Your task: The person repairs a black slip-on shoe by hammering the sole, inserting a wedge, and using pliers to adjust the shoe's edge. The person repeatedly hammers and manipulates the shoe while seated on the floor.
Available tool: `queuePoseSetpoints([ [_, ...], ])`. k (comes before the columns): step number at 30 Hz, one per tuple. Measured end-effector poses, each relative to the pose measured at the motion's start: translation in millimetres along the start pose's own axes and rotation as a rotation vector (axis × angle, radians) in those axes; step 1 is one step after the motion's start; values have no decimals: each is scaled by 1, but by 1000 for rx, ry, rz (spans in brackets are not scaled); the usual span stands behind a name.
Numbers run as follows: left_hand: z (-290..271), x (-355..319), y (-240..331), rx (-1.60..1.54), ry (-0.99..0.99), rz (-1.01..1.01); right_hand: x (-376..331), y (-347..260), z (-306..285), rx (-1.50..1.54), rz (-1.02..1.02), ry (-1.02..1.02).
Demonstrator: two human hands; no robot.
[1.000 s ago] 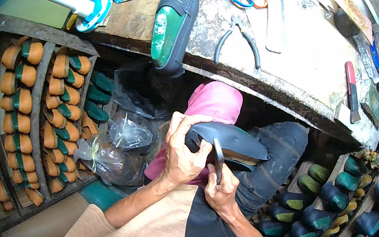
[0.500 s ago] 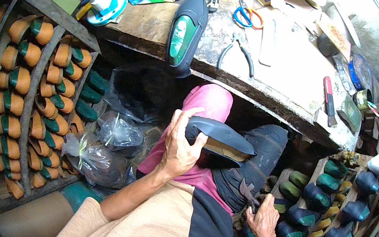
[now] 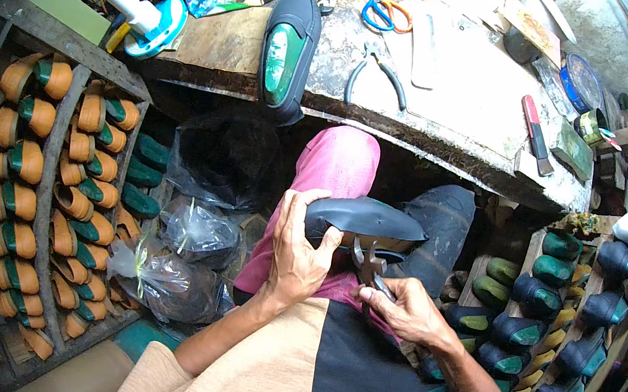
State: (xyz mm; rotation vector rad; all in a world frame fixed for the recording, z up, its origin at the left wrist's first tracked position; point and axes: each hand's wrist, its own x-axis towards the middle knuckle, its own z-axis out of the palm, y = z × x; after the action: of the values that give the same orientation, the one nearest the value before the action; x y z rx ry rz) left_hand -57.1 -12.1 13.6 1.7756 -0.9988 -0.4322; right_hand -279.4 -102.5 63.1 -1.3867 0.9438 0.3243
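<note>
My left hand (image 3: pixel 296 258) is wrapped round the end of a dark shoe upper (image 3: pixel 369 219) on a last. The shoe lies across my lap with its tan underside turned toward me. Lasting pincers (image 3: pixel 370 264) are gripped in my right hand (image 3: pixel 416 315), their jaws up at the near edge of the upper. Whether the jaws touch the leather, I cannot tell. On the bench beyond, a finished-looking dark loafer on a green last (image 3: pixel 290 55) lies near the front edge.
The workbench (image 3: pixel 469 138) carries cutting pliers (image 3: pixel 377 75), scissors (image 3: pixel 387 16) and a red-handled knife (image 3: pixel 536 136). A rack of orange shoes (image 3: pixel 31 162) stands left, dark shoes on a rack (image 3: pixel 530 297) right. Plastic bags (image 3: pixel 171 280) sit by my left knee.
My right hand has brought the pincers from beside my right thigh up and leftward to the shoe. The shoe has stayed in my left hand. The whole view has shifted slightly.
</note>
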Motion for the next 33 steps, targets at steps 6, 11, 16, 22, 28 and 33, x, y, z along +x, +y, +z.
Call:
queuePoseSetpoints([
  [6,-5,-5,1,-4,-7,-40,18,-20,-17,-202,-90,35],
  [11,-8,-3,0,-29,-16,-60,14,-26,-9,-247,-208,98],
  [16,-7,-7,-4,-30,-30,-127,20,-9,34,-221,-342,298],
  [22,4,-16,-12,-215,-28,-254,36,24,53,-178,-478,387],
  [28,14,-11,-22,-125,-82,-181,57,44,55,-139,-538,448],
  [33,5,22,-24,40,-200,-60,67,40,49,-174,-509,468],
])
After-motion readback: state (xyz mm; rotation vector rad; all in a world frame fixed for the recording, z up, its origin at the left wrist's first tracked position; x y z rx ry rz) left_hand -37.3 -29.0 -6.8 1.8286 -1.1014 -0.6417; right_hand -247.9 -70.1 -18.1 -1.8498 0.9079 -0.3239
